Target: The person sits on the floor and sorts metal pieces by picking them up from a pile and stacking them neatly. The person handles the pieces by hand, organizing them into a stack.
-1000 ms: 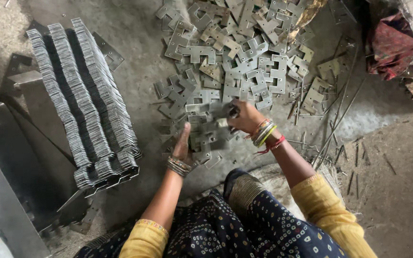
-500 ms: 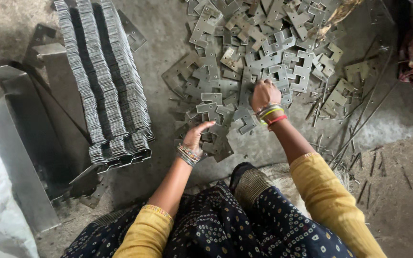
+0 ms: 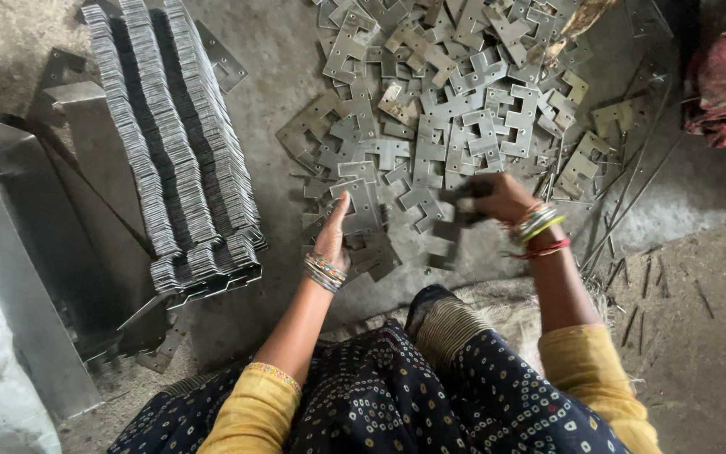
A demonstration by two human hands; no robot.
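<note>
The right hand (image 3: 497, 200) has come back off the heap since half a second ago — then it lay stretched out on the loose plates, now it is drawn in toward the body and closed on a dark metal plate (image 3: 455, 220), blurred with motion. The left hand (image 3: 334, 240) has slid forward a little and now rests, fingers closed, against a flat notched plate (image 3: 361, 206) that it holds at the near edge of the scattered plates (image 3: 447, 92) on the floor (image 3: 296, 76). So one piece has left the pile and is heading for the other hand — a picking-and-gathering rhythm, judging by this. The stacked rows of plates (image 3: 178, 143) to the left lie as before, beside the grey metal trough (image 3: 35, 277).
</note>
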